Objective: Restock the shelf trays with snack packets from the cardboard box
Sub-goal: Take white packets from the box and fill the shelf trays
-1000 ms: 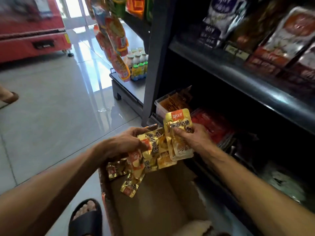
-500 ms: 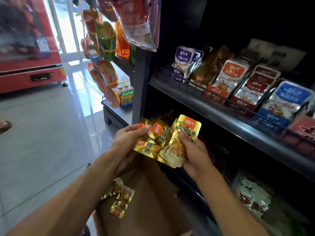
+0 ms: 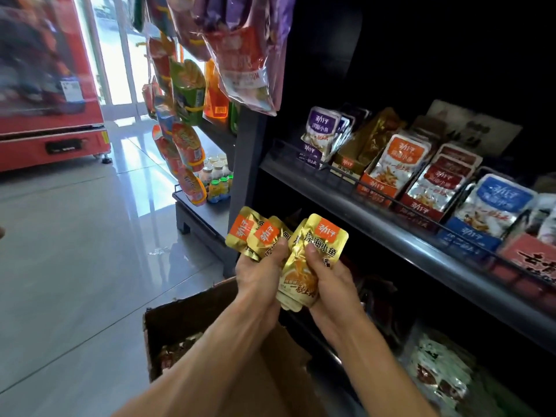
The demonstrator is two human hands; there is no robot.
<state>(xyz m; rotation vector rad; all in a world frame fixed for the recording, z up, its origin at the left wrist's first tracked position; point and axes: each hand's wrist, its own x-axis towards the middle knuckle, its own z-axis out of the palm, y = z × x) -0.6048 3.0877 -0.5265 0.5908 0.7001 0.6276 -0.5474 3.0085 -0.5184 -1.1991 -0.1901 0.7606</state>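
Gold snack packets (image 3: 313, 260) gripped by left hand (image 3: 258, 275) and right hand (image 3: 334, 278)

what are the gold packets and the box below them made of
Gold packets: seemingly metallised foil or plastic film, glossy; they crinkle and glint in the hands. Box: brown cardboard, matte, with a raw-cut rim.

Single head-worn wide-angle view, looking forward and down from standing height, close over both forearms, hands at centre frame, shelf (image 3: 391, 236) close on the right running away at an angle, box (image 3: 186, 314) below, floor (image 3: 75, 281) stretching left
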